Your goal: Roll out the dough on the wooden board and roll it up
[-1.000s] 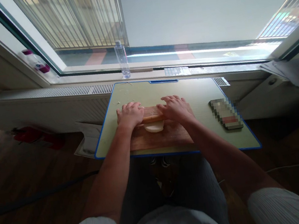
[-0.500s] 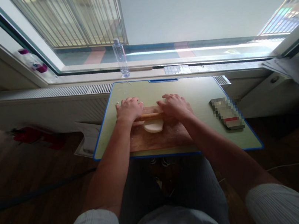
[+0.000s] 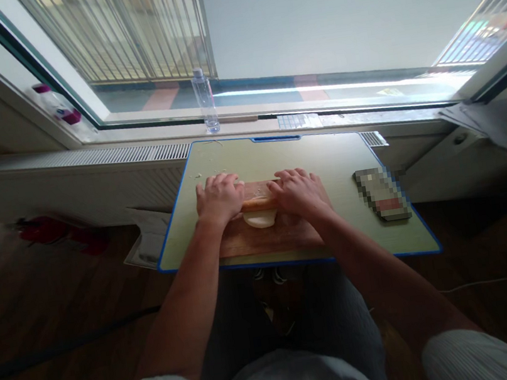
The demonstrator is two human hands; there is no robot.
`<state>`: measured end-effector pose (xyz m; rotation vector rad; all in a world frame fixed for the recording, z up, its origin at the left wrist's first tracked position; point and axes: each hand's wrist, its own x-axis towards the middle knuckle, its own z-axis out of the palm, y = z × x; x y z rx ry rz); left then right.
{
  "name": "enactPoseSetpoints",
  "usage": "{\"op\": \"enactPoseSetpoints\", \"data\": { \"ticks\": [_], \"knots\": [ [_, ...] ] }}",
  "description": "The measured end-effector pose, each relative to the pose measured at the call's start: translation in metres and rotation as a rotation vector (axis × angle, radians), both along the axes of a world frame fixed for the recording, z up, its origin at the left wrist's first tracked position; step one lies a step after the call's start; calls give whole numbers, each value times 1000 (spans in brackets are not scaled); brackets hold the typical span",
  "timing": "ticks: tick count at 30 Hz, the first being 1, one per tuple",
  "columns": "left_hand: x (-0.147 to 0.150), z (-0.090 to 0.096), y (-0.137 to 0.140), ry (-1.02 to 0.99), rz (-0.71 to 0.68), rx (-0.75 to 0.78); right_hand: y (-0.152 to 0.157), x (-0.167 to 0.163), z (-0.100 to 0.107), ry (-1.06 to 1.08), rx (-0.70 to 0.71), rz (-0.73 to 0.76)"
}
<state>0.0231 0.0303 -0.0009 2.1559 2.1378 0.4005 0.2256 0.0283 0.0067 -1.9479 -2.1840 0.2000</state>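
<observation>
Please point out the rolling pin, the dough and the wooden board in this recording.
Rolling pin (image 3: pixel 258 204): head view, on the visible middle of its length.
Dough (image 3: pixel 260 220): head view, on the part showing below the pin.
Wooden board (image 3: pixel 270 241): head view, on its bare near part.

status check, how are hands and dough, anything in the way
Left hand and right hand palm-down on rolling pin. Pale dough on wooden board, pin across its far edge. Phone-shaped item off right, nothing seen blocking the pin.
</observation>
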Motion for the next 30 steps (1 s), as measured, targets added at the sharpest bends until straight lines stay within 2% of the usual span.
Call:
{"op": "enactPoseSetpoints", "data": {
  "ticks": [6,13,16,22,30],
  "knots": [
    [2,1,-19,8,-27,65,-29,2,1,-52,54,31],
    [3,0,-40,6,-56,139,-54,5,-17,-6,156,12],
    [-3,3,-50,-35,-110,149,-64,8,-19,35,163,34],
    [-21,17,-65,-99,-337,16,-77,27,-17,78,144,164],
    [-7,25,-65,-32,-323,-83,-59,47,-31,134,155,278]
  ]
}}
